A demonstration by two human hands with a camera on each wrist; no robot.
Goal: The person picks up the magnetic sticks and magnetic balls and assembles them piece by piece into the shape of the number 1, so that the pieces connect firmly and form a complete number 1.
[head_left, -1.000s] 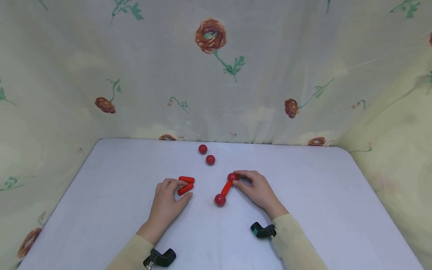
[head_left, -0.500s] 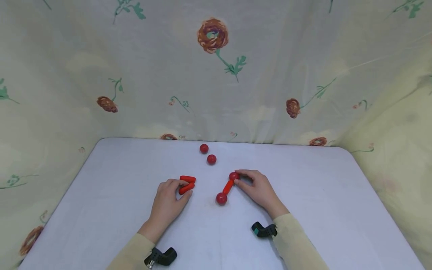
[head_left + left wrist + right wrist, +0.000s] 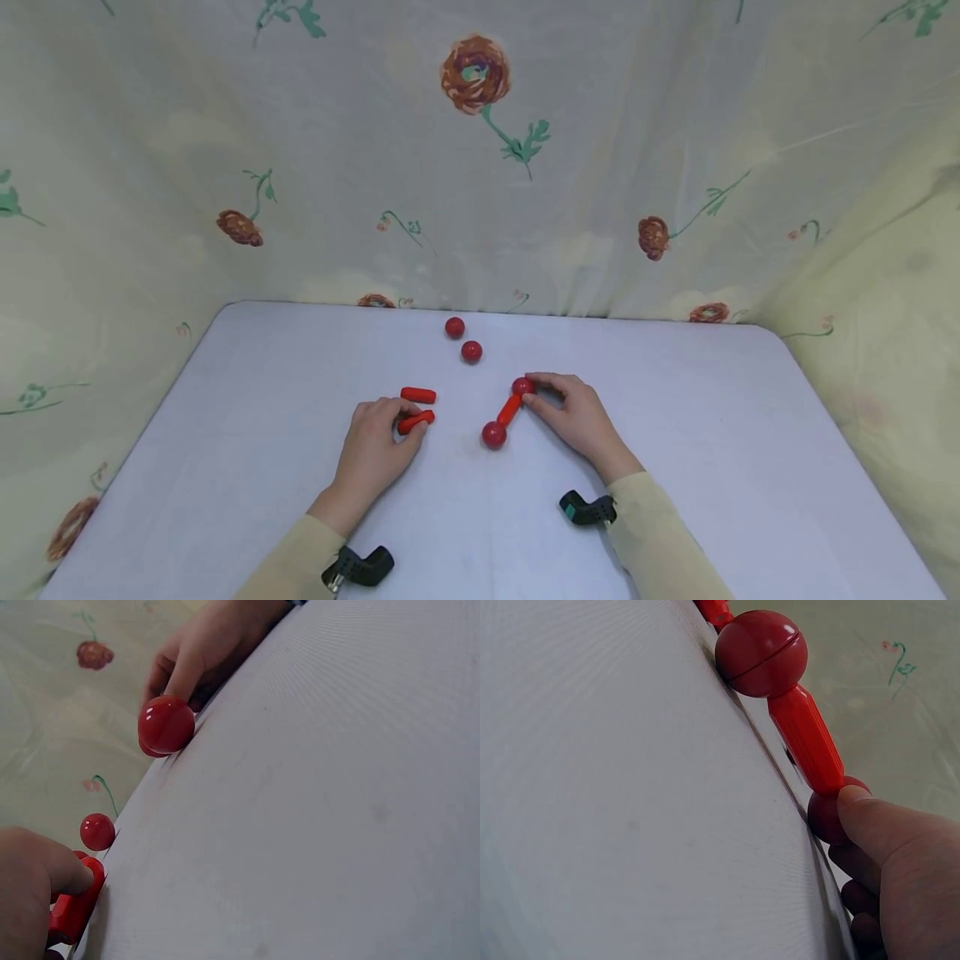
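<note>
My left hand (image 3: pixel 375 443) pinches a short red rod (image 3: pixel 416 422) between thumb and fingers, low over the white table. Just beyond it lies a second red rod (image 3: pixel 418 395), apart from the first. My right hand (image 3: pixel 581 423) grips the far red ball (image 3: pixel 521 386) of a dumbbell-like piece, in which a red rod (image 3: pixel 509 410) links two balls. The piece's near ball (image 3: pixel 493 435) points towards me, held by no hand. In the right wrist view my thumb presses on the gripped ball (image 3: pixel 826 819), and the linking rod (image 3: pixel 806 739) meets both balls.
Two loose red balls (image 3: pixel 472 352) sit near the table's back edge. Behind the white table (image 3: pixel 675 400) hangs a flower-patterned cloth (image 3: pixel 337 150), which also closes off both sides. Black wrist devices (image 3: pixel 360 568) stick out above the table from both sleeves.
My left hand has drawn its rod slightly towards me, so the gap between the two left rods has widened. The right hand keeps its hold on the dumbbell-like piece.
</note>
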